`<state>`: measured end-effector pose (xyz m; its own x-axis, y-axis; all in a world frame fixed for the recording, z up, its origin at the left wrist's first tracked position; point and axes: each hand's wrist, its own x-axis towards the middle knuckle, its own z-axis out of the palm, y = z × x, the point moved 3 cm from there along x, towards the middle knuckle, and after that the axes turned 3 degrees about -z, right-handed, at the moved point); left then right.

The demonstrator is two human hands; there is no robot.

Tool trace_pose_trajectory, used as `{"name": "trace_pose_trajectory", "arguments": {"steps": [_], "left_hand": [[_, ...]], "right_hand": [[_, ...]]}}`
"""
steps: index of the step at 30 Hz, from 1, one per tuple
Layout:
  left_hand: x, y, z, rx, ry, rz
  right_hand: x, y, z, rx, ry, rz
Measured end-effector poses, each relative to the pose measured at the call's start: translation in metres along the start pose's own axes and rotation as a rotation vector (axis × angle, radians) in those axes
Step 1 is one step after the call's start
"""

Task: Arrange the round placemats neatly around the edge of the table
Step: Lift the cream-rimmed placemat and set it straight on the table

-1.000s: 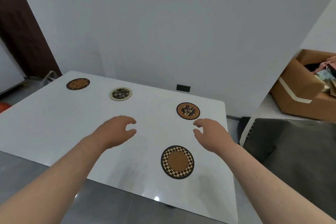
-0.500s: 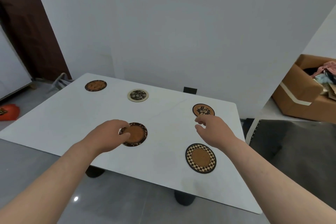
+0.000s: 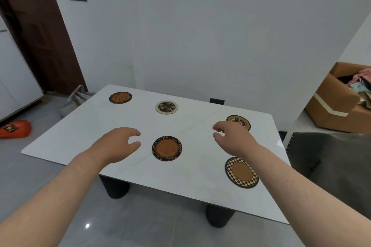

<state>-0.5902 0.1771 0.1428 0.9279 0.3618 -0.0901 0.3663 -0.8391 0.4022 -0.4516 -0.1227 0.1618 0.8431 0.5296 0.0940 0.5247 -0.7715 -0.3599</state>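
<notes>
Several round placemats lie on a white table [image 3: 84,132]. A brown mat with a dark leafy rim [image 3: 167,148] sits near the front middle, just right of my left hand [image 3: 118,144], which hovers open and apart from it. A checkered-rim mat [image 3: 242,172] lies at the front right. My right hand [image 3: 232,138] is open above the table and partly covers a brown mat with a dark floral centre [image 3: 241,121]. At the back lie a cream-rimmed dark mat [image 3: 166,107] and a dark brown mat [image 3: 120,97].
A white wall stands behind the table. A cardboard box of clothes [image 3: 337,98] sits at the right, with a dark chair [image 3: 329,158] below it. A bag [image 3: 75,98] and an orange object [image 3: 15,128] lie on the grey floor at left. Black table legs [image 3: 117,187] show below.
My left hand has let go of the leafy-rim mat and drawn back to the left of it. The view has pulled back from the table. My right hand stays near the far right mat.
</notes>
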Motion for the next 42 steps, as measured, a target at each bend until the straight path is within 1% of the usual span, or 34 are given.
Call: {"name": "trace_pose_trajectory", "arguments": {"steps": [7, 14, 20, 30, 42], "left_hand": [[0.022, -0.018, -0.013, 0.050, 0.005, 0.036], [0.060, -0.038, -0.011, 0.117, -0.055, 0.014], [0.108, -0.046, -0.005, 0.142, -0.094, 0.015], [0.219, -0.067, -0.011, 0.167, -0.146, 0.053], [0.303, -0.074, -0.010, 0.166, -0.215, 0.112]], "right_hand": [[0.021, -0.023, 0.010, -0.049, -0.006, -0.020], [0.053, -0.021, 0.032, -0.122, -0.062, -0.013], [0.089, -0.005, 0.052, -0.145, -0.105, 0.023], [0.181, 0.001, 0.079, -0.163, -0.151, 0.081], [0.238, 0.008, 0.095, -0.158, -0.192, 0.152]]}}
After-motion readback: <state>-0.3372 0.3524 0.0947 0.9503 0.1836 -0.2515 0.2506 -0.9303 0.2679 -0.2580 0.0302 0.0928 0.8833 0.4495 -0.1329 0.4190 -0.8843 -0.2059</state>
